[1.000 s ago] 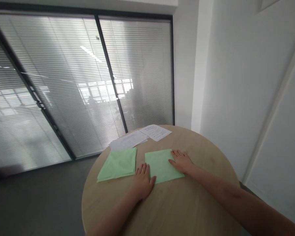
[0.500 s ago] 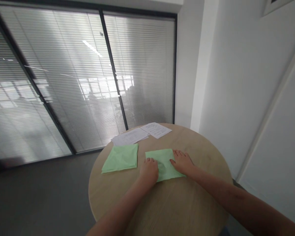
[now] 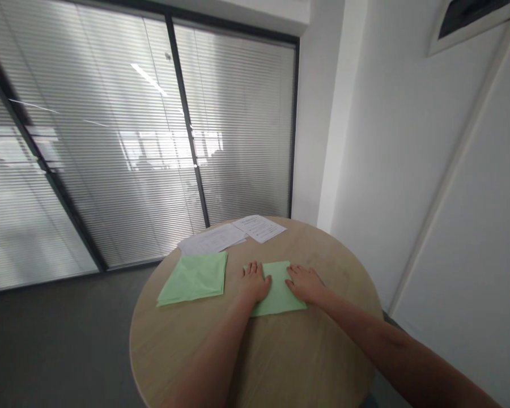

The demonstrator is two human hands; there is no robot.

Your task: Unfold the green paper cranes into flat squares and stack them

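A light green folded cloth (image 3: 277,297) lies flat on the round wooden table (image 3: 280,362) in front of me. My left hand (image 3: 255,282) rests flat over its left edge with the fingers stretched forward. On the cloth's right edge lies my right hand (image 3: 306,283), palm down and fingers spread. Part of the cloth is hidden beneath both hands. Left of my left hand, apart from it, is a second green folded cloth (image 3: 193,277) with layered edges.
Printed paper sheets (image 3: 212,239) lie at the table's far left edge, partly overlapping another printed sheet (image 3: 260,228). Behind the table stands a glass partition with blinds (image 3: 246,124). A white wall (image 3: 391,170) rises to the right.
My left hand has uncurled and now lies flat with fingers extended at the cloth's left edge. The cloth under my hands looks smoother. The view has shifted slightly to the right.
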